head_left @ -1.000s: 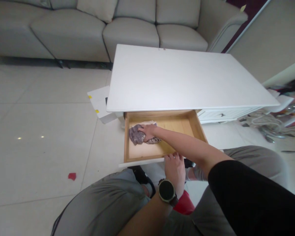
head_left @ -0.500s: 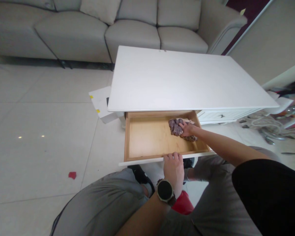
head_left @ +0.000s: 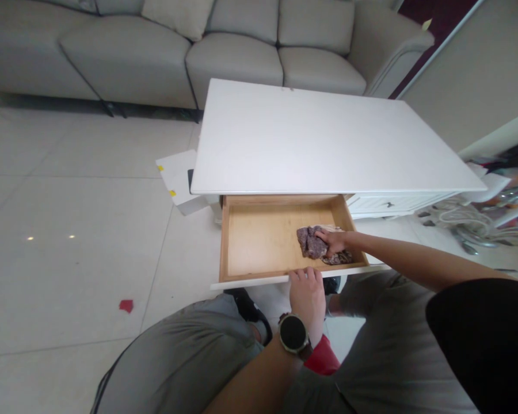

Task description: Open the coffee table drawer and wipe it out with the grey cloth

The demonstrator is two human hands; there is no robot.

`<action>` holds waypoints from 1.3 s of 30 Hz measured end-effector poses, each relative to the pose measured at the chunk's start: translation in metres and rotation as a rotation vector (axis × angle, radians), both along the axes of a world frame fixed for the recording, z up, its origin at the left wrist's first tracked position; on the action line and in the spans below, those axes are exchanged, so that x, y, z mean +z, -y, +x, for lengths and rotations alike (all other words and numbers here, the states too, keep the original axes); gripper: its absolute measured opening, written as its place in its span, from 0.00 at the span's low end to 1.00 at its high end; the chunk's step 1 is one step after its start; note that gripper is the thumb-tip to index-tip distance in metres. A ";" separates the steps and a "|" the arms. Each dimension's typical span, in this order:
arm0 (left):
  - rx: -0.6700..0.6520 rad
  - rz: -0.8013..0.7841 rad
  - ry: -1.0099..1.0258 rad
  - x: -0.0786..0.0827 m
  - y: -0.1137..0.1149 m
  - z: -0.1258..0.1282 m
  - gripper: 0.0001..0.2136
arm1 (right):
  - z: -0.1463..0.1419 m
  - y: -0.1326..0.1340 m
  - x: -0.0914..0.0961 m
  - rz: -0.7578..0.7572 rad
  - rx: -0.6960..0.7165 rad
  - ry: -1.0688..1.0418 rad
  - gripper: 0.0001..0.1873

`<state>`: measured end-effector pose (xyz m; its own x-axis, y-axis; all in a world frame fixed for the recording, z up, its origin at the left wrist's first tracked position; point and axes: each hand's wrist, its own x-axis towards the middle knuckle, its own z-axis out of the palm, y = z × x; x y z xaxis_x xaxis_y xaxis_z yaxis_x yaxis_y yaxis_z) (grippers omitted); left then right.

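A wooden drawer (head_left: 259, 241) is pulled out from under the white coffee table (head_left: 328, 144). My left hand (head_left: 307, 293), with a watch on its wrist, has its fingers hooked over the drawer's white front edge. Inside the drawer, at its right end, my right hand (head_left: 335, 242) presses on a crumpled purplish-brown cloth (head_left: 313, 244). The fingers are closed around part of the fabric. Some of the cloth lies bunched under the palm, against the drawer floor.
A grey sofa (head_left: 233, 63) stands behind the table. A white box (head_left: 179, 181) sits on the floor at the table's left. Coiled cable (head_left: 453, 221) and clutter lie at the right. A red scrap (head_left: 126, 305) is on the tiles.
My right hand has shifted the cloth toward me, closer to the drawer's front wall. My left hand keeps its place on the drawer edge.
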<state>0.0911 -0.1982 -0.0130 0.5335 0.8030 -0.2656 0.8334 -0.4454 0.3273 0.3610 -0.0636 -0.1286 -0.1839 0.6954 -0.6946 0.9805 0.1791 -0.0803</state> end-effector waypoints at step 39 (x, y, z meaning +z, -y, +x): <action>-0.038 -0.008 0.043 -0.003 -0.001 -0.004 0.13 | -0.255 -0.020 -0.002 0.162 0.739 -0.323 0.33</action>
